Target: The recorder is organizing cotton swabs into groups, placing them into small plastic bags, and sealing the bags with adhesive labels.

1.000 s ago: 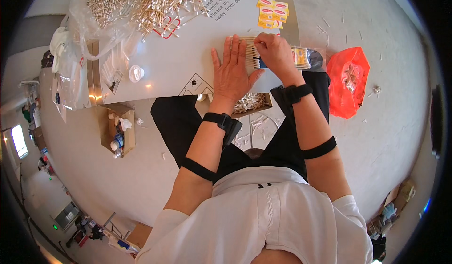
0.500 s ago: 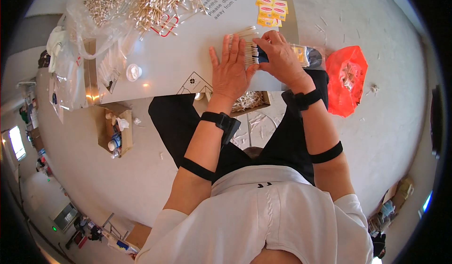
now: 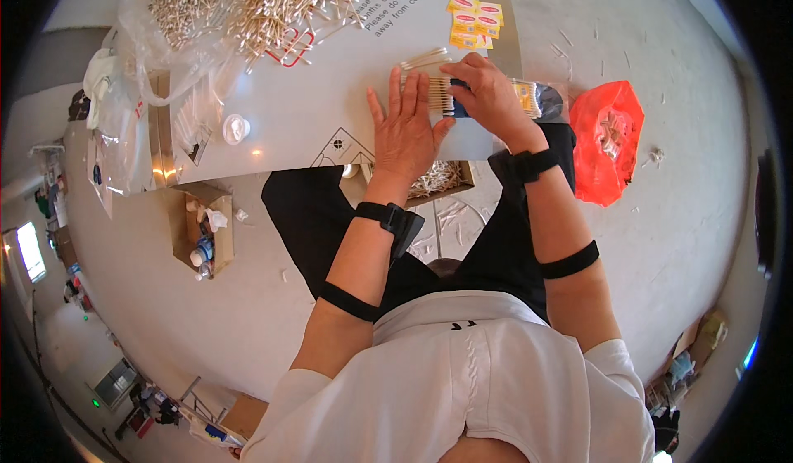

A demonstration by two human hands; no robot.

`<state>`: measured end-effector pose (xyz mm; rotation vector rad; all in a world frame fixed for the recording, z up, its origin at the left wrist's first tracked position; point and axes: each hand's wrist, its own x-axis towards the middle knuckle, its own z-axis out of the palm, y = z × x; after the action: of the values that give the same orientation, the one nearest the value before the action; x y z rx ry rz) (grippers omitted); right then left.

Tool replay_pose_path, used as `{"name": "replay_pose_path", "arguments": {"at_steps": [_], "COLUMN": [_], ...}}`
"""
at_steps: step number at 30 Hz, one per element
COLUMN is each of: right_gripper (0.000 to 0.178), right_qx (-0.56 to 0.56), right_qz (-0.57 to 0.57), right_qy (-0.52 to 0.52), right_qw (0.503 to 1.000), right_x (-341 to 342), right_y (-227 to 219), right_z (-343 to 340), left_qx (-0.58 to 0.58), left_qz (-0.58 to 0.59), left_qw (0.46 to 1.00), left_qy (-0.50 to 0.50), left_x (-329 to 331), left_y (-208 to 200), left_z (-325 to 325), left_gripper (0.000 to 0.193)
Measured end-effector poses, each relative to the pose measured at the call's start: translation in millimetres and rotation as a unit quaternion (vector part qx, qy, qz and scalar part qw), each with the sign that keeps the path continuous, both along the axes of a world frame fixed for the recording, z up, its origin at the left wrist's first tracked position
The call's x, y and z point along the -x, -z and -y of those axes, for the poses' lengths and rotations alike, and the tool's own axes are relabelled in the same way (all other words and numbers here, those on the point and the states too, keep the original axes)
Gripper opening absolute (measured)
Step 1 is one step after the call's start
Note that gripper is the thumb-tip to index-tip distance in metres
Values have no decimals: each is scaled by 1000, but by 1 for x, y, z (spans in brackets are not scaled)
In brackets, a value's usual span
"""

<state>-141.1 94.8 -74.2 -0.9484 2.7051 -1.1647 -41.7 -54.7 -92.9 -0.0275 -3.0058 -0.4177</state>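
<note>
My left hand [image 3: 403, 128] lies flat with its fingers stretched, against the left end of a neat row of cotton swabs [image 3: 441, 96] on the grey table board. My right hand [image 3: 496, 104] is over the row's right side, thumb and fingers drawn together near its far end. Whatever they pinch, if anything, is hidden. A dark blue strip [image 3: 459, 98] shows between the swabs and this hand. Just beyond the fingertips lie a few loose cotton swabs [image 3: 425, 58]. To the right of my right hand is a clear pack of swabs [image 3: 529, 99] with a yellow label.
A large heap of cotton swabs [image 3: 285, 4] and a plastic bag of swabs [image 3: 186, 9] cover the far left. Yellow cards [image 3: 475, 18] lie at the far right. A small white cup [image 3: 235, 128] stands left. Beside the table is a red bag [image 3: 607, 145]; a carton [image 3: 202, 227] sits below.
My right thumb has lifted off the near end of the row and come up to the fingers. The left fingers have shifted slightly nearer, and more of the row shows.
</note>
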Motion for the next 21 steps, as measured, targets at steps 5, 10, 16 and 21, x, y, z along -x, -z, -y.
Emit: {"name": "replay_pose_path", "arguments": {"at_steps": [5,10,16,21], "right_gripper": [32,39,57,54], "right_qx": [-47,-52,-98,-107], "right_qz": [25,27,-66,-71], "right_qy": [-15,-71,-64,-17], "right_qw": [998,996,991,992], "right_x": [25,24,-6,-11], "right_y": [7,-4,-10,-3], "right_z": [13,5,-8,-11], "left_qx": [-1,9,3,1], "left_qz": [0,4,16,12], "left_qw": [1000,1000,1000,1000], "left_qy": [2,-9,-9,-3], "left_x": [0,-1,0,1], "left_y": [1,1,0,-1], "left_z": [-4,-4,-3,-5], "left_gripper": [80,80,80,80]}}
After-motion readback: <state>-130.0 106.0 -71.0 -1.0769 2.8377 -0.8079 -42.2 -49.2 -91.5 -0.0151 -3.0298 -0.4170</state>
